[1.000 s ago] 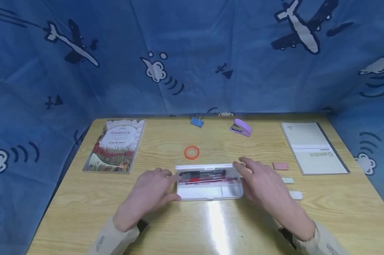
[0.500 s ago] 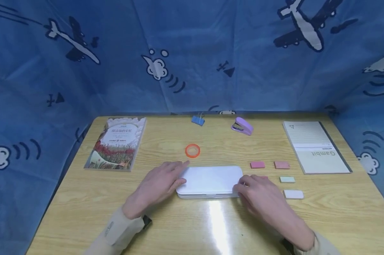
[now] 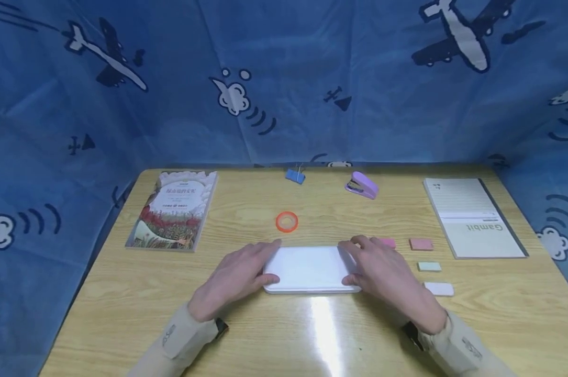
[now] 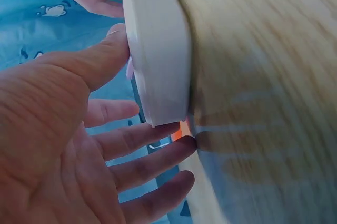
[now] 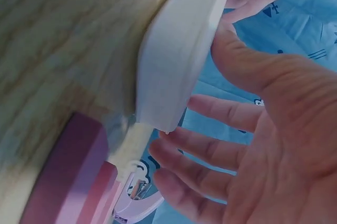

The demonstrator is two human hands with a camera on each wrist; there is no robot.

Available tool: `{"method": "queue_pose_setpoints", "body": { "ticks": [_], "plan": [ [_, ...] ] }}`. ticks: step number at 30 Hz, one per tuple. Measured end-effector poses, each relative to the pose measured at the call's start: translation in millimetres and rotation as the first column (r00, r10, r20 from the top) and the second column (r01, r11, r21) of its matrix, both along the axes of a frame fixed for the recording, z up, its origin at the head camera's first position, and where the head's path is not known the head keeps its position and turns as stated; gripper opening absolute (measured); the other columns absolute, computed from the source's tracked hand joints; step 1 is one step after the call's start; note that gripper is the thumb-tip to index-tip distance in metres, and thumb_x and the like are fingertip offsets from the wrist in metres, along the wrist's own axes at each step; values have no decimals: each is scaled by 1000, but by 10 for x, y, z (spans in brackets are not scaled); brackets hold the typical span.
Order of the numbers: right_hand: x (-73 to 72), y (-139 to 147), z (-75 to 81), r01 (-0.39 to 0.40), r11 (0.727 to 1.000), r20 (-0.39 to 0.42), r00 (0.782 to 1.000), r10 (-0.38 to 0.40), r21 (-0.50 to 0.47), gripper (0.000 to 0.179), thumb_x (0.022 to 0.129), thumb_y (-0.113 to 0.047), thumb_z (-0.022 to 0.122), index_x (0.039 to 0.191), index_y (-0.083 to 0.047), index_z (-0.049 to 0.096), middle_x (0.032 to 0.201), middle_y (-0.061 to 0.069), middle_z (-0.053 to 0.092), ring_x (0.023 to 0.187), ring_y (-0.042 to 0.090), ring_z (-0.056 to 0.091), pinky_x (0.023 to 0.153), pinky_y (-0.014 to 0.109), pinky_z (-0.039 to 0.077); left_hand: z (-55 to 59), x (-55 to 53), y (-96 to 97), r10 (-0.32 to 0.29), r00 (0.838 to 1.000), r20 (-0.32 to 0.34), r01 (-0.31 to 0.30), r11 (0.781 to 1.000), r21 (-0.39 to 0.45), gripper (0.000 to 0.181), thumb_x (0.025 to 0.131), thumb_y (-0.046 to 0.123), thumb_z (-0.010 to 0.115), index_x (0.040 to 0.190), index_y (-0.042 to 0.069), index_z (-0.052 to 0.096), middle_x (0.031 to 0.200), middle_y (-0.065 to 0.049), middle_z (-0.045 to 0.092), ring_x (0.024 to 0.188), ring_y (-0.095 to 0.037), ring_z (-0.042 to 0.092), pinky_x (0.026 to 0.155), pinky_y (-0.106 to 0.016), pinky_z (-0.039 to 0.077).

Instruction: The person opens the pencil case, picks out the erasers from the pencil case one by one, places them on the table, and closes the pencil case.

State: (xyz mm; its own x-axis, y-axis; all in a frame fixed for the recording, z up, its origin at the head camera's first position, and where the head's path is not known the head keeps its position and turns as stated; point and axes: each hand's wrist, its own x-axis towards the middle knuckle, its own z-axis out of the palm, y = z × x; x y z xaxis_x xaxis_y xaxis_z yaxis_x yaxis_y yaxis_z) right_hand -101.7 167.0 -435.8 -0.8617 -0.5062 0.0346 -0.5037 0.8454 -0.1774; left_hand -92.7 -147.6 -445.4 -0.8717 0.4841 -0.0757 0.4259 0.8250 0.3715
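A white pencil case (image 3: 309,268) lies flat with its lid down on the wooden table, its contents hidden. My left hand (image 3: 238,275) grips its left end, thumb on the lid near the front and fingers at the back corner. At the right end, my right hand (image 3: 382,275) holds it the same way. The left wrist view shows the left thumb (image 4: 105,58) against the lid's edge and fingertips by the case's far corner. In the right wrist view, the right thumb (image 5: 237,55) touches the lid likewise.
Right of the case lie a bright pink eraser (image 3: 387,243), partly hidden, a dusty pink one (image 3: 421,244), a pale green one (image 3: 429,267) and a white one (image 3: 438,289). Behind are orange tape (image 3: 278,222), a blue binder clip (image 3: 295,176), a purple stapler (image 3: 363,185), a book (image 3: 173,209) and a notepad (image 3: 474,217).
The pencil case was open with pens showing; its lid then came down. My right hand has since shifted from the front right corner to grip the right end, thumb on top.
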Motion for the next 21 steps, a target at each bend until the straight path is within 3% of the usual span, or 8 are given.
{"method": "queue_pose_setpoints", "body": {
  "ticks": [13, 17, 21],
  "plan": [
    [44, 16, 14, -2, 1000, 38, 999, 2, -13, 74, 73, -39, 88, 137, -12, 60, 124, 17, 68, 98, 32, 69, 71, 41, 60, -3, 26, 20, 27, 1000, 15, -27, 1000, -8, 82, 90, 47, 73, 157, 14, 40, 151, -11, 55, 136, -31, 55, 108, -50, 50],
    [39, 34, 9, -5, 1000, 50, 999, 6, -24, 76, 74, -41, 88, 138, -12, 59, 126, 17, 67, 103, 34, 68, 75, 45, 61, -21, 19, 2, -35, 997, -72, 32, 998, -45, 83, 88, 51, 73, 155, 11, 42, 152, -13, 52, 141, -35, 48, 111, -55, 46],
    [-2, 90, -38, 14, 998, 2, 1000, -14, -60, 85, 73, -46, 88, 143, -10, 56, 135, 19, 63, 119, 39, 62, 89, 57, 56, -70, -7, -45, -101, 975, -198, 80, 991, -110, 87, 88, 58, 69, 155, 10, 41, 157, -15, 46, 147, -40, 38, 116, -59, 39]
  ]
}}
